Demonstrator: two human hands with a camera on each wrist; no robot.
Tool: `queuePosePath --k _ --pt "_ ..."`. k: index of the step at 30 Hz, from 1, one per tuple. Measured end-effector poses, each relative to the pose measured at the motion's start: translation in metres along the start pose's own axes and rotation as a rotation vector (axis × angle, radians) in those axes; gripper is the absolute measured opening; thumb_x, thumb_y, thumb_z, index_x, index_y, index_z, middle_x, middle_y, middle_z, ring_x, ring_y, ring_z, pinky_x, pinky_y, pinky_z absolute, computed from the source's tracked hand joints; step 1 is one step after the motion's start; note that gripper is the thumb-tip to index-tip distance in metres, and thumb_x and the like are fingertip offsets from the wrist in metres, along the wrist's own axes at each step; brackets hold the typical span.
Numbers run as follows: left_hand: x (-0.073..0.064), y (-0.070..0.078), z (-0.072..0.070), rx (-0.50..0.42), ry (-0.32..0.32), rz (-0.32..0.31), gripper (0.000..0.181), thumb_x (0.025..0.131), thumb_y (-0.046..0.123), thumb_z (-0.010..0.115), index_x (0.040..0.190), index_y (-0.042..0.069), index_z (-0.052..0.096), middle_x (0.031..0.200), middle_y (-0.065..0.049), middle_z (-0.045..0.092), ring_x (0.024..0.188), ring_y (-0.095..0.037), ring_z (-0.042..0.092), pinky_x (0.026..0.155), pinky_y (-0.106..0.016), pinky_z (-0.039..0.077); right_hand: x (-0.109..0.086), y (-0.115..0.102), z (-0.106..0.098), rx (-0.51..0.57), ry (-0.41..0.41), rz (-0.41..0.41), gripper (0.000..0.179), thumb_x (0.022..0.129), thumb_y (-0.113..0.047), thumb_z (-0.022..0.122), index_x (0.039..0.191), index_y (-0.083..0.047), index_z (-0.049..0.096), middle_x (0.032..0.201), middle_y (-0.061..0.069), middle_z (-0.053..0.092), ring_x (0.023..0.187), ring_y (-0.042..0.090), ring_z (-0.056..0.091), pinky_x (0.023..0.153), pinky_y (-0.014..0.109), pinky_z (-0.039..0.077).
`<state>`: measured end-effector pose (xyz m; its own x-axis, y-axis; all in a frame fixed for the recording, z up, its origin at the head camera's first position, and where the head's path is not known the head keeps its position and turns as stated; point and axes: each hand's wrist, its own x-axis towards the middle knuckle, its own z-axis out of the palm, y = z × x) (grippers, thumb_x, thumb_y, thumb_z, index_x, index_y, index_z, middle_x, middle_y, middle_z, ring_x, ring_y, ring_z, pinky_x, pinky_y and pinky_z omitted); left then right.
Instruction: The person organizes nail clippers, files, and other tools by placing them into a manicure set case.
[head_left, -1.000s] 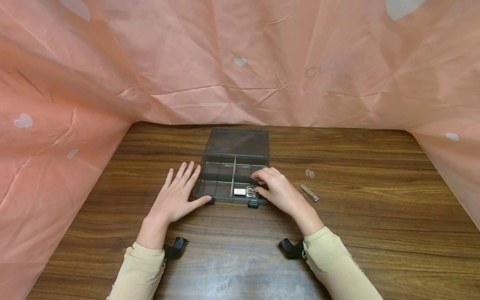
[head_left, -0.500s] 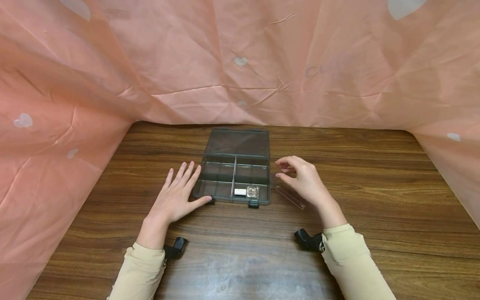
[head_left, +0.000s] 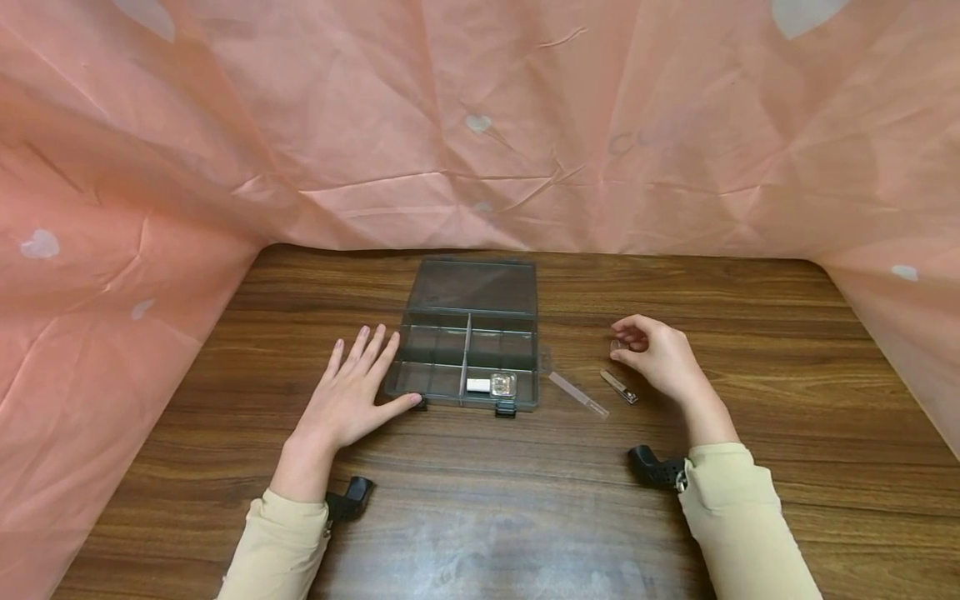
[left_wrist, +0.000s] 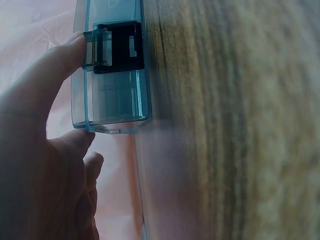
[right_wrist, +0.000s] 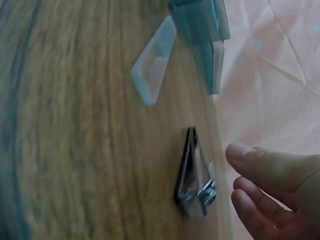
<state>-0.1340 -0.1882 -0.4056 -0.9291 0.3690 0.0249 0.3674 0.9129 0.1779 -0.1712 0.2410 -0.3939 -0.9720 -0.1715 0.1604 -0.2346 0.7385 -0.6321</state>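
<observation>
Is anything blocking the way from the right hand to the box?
Maybe a little: a clear piece sits right beside the box, facing the right hand, though it looks low. The strip and clippers lie off to the side, nearer the person.

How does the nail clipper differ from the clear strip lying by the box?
The nail clipper is shiny metal; the clear strip is translucent. The strip looks longer than the clipper. The strip lies nearer the compartment box, the clipper nearer the right hand. Both lie on the wooden table, slanted.
</observation>
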Motion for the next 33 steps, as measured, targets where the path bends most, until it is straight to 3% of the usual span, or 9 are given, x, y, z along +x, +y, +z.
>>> queuePosePath --k 10,18,26,33 --pt "-0.001 0.000 -0.001 -0.003 0.004 0.002 0.097 0.084 0.078 0.037 0.155 0.015 0.014 0.159 -0.011 0.010 0.146 -0.027 0.000 0.115 -0.048 -0.005 -0.003 0.014 0.002 0.000 -0.025 0.049 0.030 0.081 -0.002 0.074 0.107 0.007 0.064 0.099 0.022 0.067 0.090 0.034 0.065 0.078 0.045 0.054" --pt "0.000 0.000 0.001 -0.008 0.002 0.003 0.097 0.085 0.077 0.037 0.155 0.014 0.015 0.159 -0.011 0.009 0.146 -0.027 0.000 0.115 -0.047 -0.007 -0.002 0.018 0.002 0.002 -0.021 0.054 0.029 0.082 -0.003 0.073 0.108 0.007 0.064 0.100 0.022 0.067 0.091 0.034 0.066 0.079 0.045 0.054" --pt "0.000 0.000 0.001 -0.006 0.003 0.004 0.097 0.085 0.077 0.037 0.155 0.014 0.015 0.159 -0.012 0.009 0.146 -0.028 0.001 0.115 -0.047 -0.006 -0.001 0.020 0.002 -0.009 -0.018 0.044 0.026 0.082 -0.003 0.073 0.105 0.005 0.066 0.098 0.020 0.069 0.087 0.032 0.067 0.074 0.036 0.055" --pt "-0.001 0.000 0.000 -0.008 -0.006 -0.004 0.097 0.084 0.078 0.036 0.155 0.015 0.013 0.159 -0.011 0.008 0.146 -0.027 0.000 0.115 -0.047 -0.007 -0.001 0.021 0.002 -0.001 -0.024 0.052 0.025 0.082 -0.003 0.073 0.105 0.005 0.065 0.097 0.020 0.068 0.087 0.032 0.066 0.074 0.038 0.055"
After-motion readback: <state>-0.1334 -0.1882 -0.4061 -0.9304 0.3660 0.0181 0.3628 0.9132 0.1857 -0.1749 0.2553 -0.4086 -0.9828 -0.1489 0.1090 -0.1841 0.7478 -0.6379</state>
